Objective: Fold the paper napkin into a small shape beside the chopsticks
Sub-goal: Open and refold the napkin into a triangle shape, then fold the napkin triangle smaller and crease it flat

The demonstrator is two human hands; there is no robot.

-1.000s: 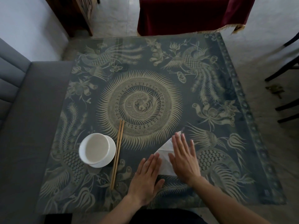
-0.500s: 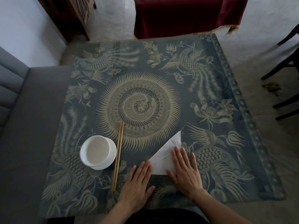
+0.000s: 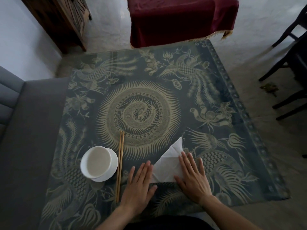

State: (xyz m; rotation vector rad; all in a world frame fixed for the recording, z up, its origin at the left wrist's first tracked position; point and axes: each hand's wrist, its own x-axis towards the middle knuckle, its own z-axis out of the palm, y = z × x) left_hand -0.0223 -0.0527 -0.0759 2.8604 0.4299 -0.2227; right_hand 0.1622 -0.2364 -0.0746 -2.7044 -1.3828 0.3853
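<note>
The scene is dimly and evenly lit; no lamp can be seen. A pale sheen is laid across the far-left part of the table (image 3: pixel 221 97). Beyond the table, walls and chair legs are bent by wide-angle distortion. Detail is softened slightly throughout.

White bowl (image 3: pixel 99 164) on patterned tablecloth (image 3: pixel 216 100); grey sofa (image 3: pixel 28 130), maroon-draped table (image 3: pixel 179 19)

Room dimly lit. Table (image 3: pixel 216 90) covered by dark blue phoenix-patterned cloth. Grey sofa (image 3: pixel 25 130) seen at left, wooden cabinet (image 3: pixel 63 19) by white wall (image 3: pixel 21 47), maroon-draped furniture (image 3: pixel 179 19) beyond, dark chair legs (image 3: pixel 289 67) at right, concrete floor (image 3: pixel 249 67).
</note>
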